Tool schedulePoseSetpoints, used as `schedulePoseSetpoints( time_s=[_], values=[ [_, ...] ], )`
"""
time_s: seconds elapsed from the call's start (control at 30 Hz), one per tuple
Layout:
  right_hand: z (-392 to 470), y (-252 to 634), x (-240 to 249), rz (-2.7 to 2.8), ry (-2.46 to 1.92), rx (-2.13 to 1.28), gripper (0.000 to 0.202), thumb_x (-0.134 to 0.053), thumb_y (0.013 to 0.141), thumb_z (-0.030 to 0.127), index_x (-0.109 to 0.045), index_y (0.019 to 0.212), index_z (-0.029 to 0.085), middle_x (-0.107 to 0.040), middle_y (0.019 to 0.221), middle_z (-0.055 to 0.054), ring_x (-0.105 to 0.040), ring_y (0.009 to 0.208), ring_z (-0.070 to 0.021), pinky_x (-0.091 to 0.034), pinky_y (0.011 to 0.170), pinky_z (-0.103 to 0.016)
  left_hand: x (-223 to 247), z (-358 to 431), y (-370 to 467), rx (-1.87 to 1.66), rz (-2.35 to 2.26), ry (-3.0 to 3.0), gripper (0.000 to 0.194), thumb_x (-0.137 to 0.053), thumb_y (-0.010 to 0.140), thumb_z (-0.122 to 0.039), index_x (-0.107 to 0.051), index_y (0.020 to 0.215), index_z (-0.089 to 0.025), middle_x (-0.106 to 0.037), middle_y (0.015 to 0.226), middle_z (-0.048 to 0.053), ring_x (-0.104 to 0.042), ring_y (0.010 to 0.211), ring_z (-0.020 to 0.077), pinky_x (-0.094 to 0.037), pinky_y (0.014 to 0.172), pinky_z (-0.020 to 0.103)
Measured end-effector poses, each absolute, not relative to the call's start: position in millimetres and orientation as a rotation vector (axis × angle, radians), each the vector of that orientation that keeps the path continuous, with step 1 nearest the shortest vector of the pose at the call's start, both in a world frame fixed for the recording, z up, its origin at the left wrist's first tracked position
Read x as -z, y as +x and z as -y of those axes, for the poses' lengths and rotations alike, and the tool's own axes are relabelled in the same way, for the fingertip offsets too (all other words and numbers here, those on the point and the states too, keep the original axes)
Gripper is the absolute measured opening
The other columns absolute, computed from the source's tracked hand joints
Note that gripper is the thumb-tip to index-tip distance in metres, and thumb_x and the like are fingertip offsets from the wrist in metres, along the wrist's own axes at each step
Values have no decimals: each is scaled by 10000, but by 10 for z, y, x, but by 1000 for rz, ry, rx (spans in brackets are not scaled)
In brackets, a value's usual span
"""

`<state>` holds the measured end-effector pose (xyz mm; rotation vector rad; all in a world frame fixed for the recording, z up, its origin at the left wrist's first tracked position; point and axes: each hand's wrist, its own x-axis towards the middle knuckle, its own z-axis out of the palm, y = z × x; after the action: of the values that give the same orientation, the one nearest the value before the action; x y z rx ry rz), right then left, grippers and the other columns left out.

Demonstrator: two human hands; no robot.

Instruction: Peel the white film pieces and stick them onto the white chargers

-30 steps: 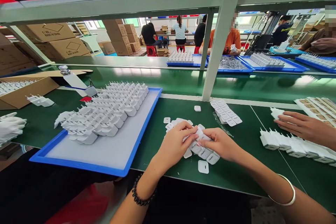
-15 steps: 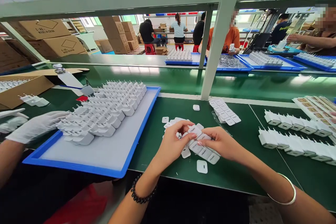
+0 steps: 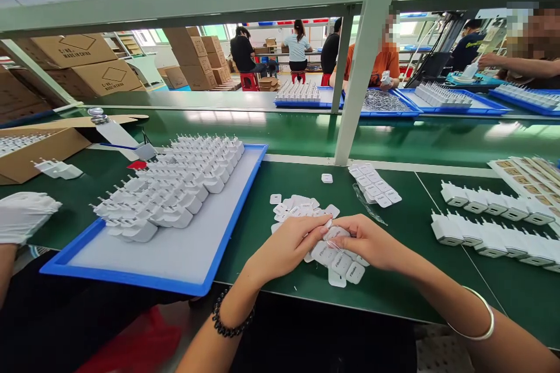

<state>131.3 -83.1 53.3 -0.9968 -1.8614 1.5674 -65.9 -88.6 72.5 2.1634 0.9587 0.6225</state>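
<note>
Cardboard boxes (image 3: 188, 63) stand stacked in the background, left of a red stool (image 3: 249, 81).

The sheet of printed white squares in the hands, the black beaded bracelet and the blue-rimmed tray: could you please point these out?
Sheet of printed white squares (image 3: 341, 263): head view, on one printed square.
Black beaded bracelet (image 3: 228, 331): head view, on its lower beads.
Blue-rimmed tray (image 3: 122, 278): head view, on its near rim.
</note>
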Motion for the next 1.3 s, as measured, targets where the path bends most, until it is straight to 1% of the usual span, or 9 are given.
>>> schedulePoseSetpoints(
  time_s=[0.2, 0.33, 0.43, 0.53, 0.67, 0.8, 0.87, 1.07, 1.3],
  values=[
    [872, 1317, -575, 1703, -940, -1790, 153, -617, 837, 300, -655, 814, 154, -618, 721, -5, -545, 645, -150, -422, 587, -252, -638, 872, -668, -723, -953, 2038, 393, -308, 1005, -322, -675, 1002, -182, -653, 780, 26, -564, 693, 146, -433, 677, 250],
    [871, 1323, -590, 1686, -925, -1819, 195, -662, 809, 344, -658, 780, 151, -639, 733, -19, -591, 694, -180, -464, 633, -277, -550, 863, -703, -884, -1142, 1843, 344, -337, 990, -304, -592, 1193, -195, -541, 612, -33, -410, 496, 108, -340, 508, 224],
    [851, 1317, -578, 1638, -922, -1819, 191, -670, 804, 338, -651, 778, 151, -637, 729, -12, -580, 676, -165, -453, 625, -266, -599, 917, -705, -844, -1151, 1952, 339, -359, 976, -259, -633, 1172, -225, -669, 866, 14, -567, 714, 137, -428, 680, 240],
    [835, 1305, -557, 1604, -935, -1811, 182, -666, 803, 331, -645, 782, 151, -629, 716, -8, -560, 647, -153, -429, 591, -253, -686, 995, -699, -750, -1161, 1993, 399, -447, 957, -335, -529, 1342, -268, -652, 1157, 38, -587, 919, 180, -439, 821, 277],
    [838, 1286, -546, 1617, -951, -1791, 174, -684, 779, 319, -646, 760, 150, -627, 711, -5, -542, 636, -146, -416, 577, -245, -719, 1011, -729, -603, -1099, 1959, 515, -441, 960, -356, -364, 1464, -287, -621, 887, 7, -496, 703, 141, -401, 653, 248],
    [842, 1293, -565, 1565, -902, -1871, 178, -671, 793, 322, -661, 786, 145, -642, 720, -6, -565, 638, -146, -426, 585, -246, -680, 938, -782, -565, -930, 1864, 511, -396, 972, -326, -353, 1476, -253, -419, 644, -42, -319, 574, 116, -278, 534, 223],
    [843, 1305, -584, 1538, -868, -1906, 176, -681, 781, 315, -671, 798, 141, -658, 731, -12, -585, 649, -152, -439, 602, -251, -659, 908, -804, -604, -898, 1820, 498, -386, 970, -319, -387, 1461, -241, -392, 633, -40, -295, 565, 117, -266, 529, 228],
    [837, 1322, -614, 1504, -833, -1964, 181, -695, 770, 298, -704, 847, 134, -692, 753, -27, -623, 676, -167, -470, 649, -269, -564, 870, -808, -701, -896, 1699, 472, -433, 912, -253, -496, 1380, -252, -526, 744, -5, -340, 575, 111, -312, 548, 231],
    [816, 1304, -539, 1580, -968, -1822, 186, -712, 755, 333, -690, 791, 152, -682, 743, -25, -645, 731, -208, -505, 660, -300, -561, 1004, -699, -754, -1272, 1855, 381, -322, 957, -243, -514, 1285, -225, -526, 673, -19, -431, 558, 135, -337, 558, 247]
  ],
)
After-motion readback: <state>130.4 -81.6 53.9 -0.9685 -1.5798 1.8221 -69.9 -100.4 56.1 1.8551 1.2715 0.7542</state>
